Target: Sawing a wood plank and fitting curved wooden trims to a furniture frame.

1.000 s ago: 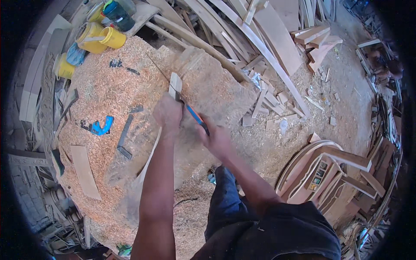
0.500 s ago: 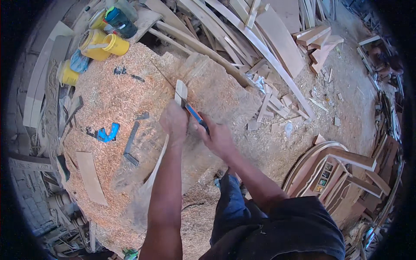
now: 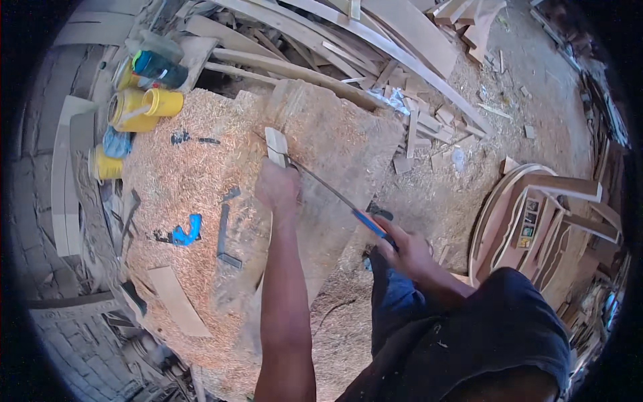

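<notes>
My left hand (image 3: pixel 278 184) is closed round a pale strip of wood (image 3: pixel 276 144) on the dusty work surface. The strip's far end sticks out past my fingers, and my forearm covers most of the rest. My right hand (image 3: pixel 406 251) grips the blue-and-orange handle (image 3: pixel 372 223) of a long, thin-bladed hand tool (image 3: pixel 329 189). Its narrow metal blade slants up and left across the wood, just beyond my left hand. From this angle I cannot tell whether it is a file or a saw seen on edge.
Wood shavings cover the work surface (image 3: pixel 335 134). On it lie a blue-handled tool (image 3: pixel 187 231), a dark angled piece (image 3: pixel 224 234) and a flat board (image 3: pixel 178 301). Yellow buckets (image 3: pixel 164 103) stand at the far left. Long planks (image 3: pixel 402 53) lie beyond; a curved wooden frame (image 3: pixel 485 228) is right.
My right hand has drawn the tool back, down and right, so more blade shows between my hands. My left hand still holds the wood strip. The whole view has shifted.
</notes>
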A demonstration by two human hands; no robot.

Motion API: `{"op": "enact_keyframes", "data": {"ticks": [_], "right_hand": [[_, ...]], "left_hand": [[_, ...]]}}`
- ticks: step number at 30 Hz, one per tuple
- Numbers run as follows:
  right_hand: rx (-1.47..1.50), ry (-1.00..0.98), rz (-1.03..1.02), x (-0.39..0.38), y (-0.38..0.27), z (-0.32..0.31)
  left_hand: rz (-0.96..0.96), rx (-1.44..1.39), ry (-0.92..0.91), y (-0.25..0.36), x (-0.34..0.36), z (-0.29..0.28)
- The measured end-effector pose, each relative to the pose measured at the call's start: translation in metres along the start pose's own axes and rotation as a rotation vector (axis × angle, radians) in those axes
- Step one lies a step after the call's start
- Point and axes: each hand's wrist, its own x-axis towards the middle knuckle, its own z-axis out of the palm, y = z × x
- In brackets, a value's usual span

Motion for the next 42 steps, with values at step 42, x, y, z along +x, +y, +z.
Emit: {"op": "enact_keyframes", "data": {"ticks": [42], "right_hand": [[-0.007,0.013,-0.13,0.026,0.028,0.024]], "left_hand": [[-0.001,-0.001,-0.017,-0.015,0.005,0.005]]}}
